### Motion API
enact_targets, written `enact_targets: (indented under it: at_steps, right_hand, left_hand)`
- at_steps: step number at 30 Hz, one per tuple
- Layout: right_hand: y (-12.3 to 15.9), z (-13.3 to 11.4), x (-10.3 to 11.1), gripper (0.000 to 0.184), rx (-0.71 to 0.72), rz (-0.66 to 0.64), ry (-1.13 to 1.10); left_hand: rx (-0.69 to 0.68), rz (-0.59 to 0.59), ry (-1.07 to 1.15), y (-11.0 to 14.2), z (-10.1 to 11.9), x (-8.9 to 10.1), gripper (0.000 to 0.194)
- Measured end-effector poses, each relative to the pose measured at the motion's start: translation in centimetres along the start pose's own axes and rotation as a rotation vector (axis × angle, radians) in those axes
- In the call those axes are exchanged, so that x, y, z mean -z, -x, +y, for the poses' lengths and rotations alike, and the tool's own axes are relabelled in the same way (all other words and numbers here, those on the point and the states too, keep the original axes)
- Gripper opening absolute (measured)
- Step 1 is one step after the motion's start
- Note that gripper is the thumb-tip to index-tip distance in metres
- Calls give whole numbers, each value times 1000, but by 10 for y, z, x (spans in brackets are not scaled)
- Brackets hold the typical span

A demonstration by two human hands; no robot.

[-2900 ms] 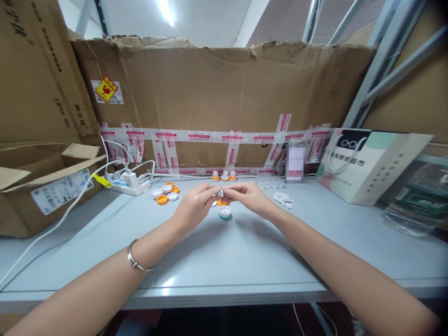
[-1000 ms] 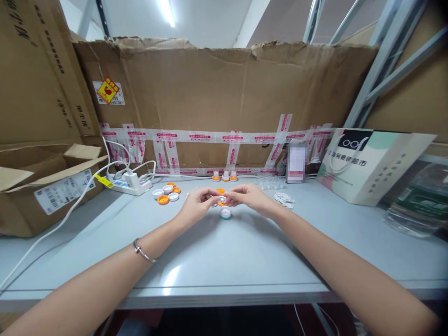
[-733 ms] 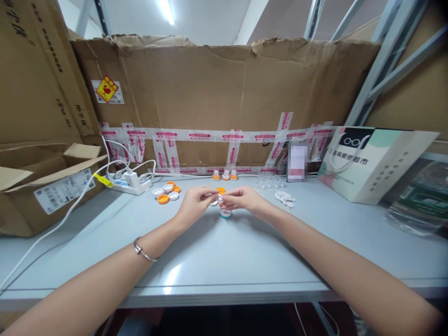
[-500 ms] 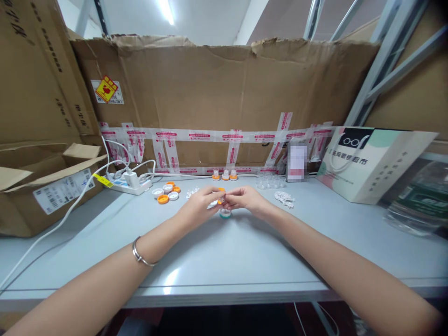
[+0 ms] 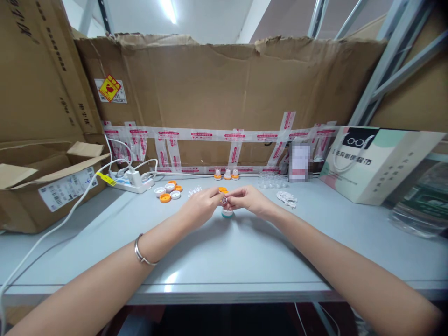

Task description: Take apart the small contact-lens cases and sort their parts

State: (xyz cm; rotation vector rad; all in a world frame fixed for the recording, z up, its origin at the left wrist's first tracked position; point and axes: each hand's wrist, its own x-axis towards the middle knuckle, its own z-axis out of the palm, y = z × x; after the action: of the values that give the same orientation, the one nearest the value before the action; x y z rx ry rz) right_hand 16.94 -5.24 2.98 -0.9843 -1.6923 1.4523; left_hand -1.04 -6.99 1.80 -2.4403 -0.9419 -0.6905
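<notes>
My left hand (image 5: pixel 199 205) and my right hand (image 5: pixel 249 199) meet over the grey table (image 5: pixel 224 252), fingertips pinched together on a tiny whitish piece (image 5: pixel 224 200). A small white cap with a teal rim (image 5: pixel 227 213) sits on the table right under the fingers. An orange cap (image 5: pixel 222 190) lies just behind them. What the tiny piece is cannot be made out.
Orange and white caps (image 5: pixel 168 191) lie at the left, three small capped pieces (image 5: pixel 226 175) by the cardboard wall. Clear vials (image 5: pixel 271 181) and white bits (image 5: pixel 287 198) lie right. A power strip (image 5: pixel 129 183), cardboard box (image 5: pixel 45 186) and printed bag (image 5: pixel 374 163) flank the table.
Both hands stayed together at the same spot, fingers working the tiny piece. They have lowered slightly toward the teal-rimmed cap. The camera tilted a little.
</notes>
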Motion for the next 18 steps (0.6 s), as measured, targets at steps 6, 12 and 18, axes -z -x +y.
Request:
enact_targets:
  at_steps: [6,12,18]
  right_hand:
    - [4,-5,1,17,25,-20,-20]
    - [6,-8,3,21,27,-22,-29]
    - [3,-4,2,23,4,31,-39]
  left_hand:
    - [0,137,60,2,-1,-1,20]
    - [-2,242,204,1,-1,-4,18]
    - [79,269,409,-2,0,-3,12]
